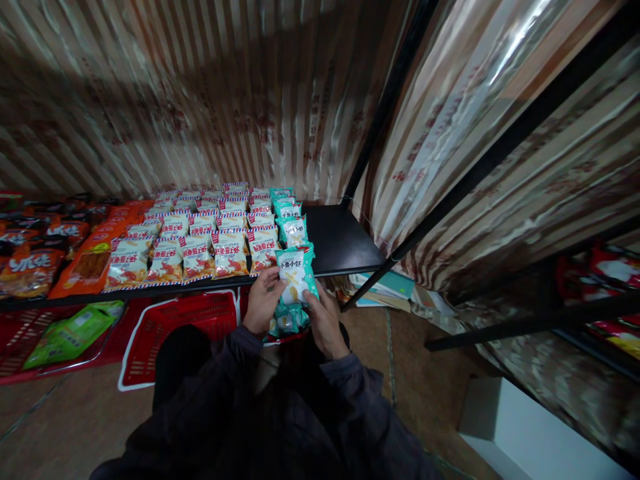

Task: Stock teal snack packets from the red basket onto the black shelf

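Between my two hands is a white and teal snack bag (295, 277), upright at the front edge of the black shelf (340, 240). My left hand (264, 299) grips its left side, thumb on the front. On its lower right, my right hand (325, 319) closes with the thumb over the front. Behind it a column of matching teal snack bags (294, 230) runs back along the shelf. Below my hands, more teal bags (290, 320) lie in a red basket that my arms and legs partly hide.
Rows of white and red snack bags (197, 257) stand left of the teal column, then orange packets (90, 260) and dark bags (33, 267). Red baskets (185, 320) sit below, one with a green bag (75, 333). Black posts (420, 220) and a white box (530, 427) are at right.
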`<state>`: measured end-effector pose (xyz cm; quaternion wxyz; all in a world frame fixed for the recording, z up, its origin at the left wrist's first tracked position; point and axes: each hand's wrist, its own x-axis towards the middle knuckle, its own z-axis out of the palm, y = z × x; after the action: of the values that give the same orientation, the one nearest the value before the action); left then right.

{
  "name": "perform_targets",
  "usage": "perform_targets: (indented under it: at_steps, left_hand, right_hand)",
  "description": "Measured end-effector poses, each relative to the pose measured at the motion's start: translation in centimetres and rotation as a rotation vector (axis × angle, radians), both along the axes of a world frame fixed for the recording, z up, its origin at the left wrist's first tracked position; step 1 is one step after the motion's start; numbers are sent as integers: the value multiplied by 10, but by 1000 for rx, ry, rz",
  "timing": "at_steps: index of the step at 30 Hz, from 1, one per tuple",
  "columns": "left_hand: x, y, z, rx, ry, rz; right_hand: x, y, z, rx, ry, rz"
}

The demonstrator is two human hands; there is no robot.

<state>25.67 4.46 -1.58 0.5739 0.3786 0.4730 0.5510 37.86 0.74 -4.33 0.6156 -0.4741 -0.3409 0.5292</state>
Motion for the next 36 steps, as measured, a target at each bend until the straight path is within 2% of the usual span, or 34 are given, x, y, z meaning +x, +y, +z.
perform_targets:
  at_steps: [4, 6, 8, 13, 18, 22, 28, 36]
  left_hand:
    - [10, -2, -8, 35, 73, -53]
    - [17, -7, -16, 26, 105, -73]
    - [26, -14, -27, 17, 162, -40]
    - [43, -30, -50, 121, 429, 1]
    - [51, -31, -59, 202, 551, 12]
    - [53, -24, -63, 249, 604, 8]
    - [54, -17, -65, 288, 648, 40]
    - [66, -2, -59, 315, 662, 96]
  right_hand:
    - [11, 0, -5, -11, 91, -2]
    - [18, 0, -10, -29, 117, 18]
    - [26, 0, -17, -64, 109, 36]
    - [51, -2, -42, -96, -68, 113]
    - [64, 3, -57, -104, -226, 67]
    - [64, 10, -58, -79, -214, 41]
    - [64, 18, -55, -78, -310, -11]
    - [71, 35, -39, 6, -328, 60]
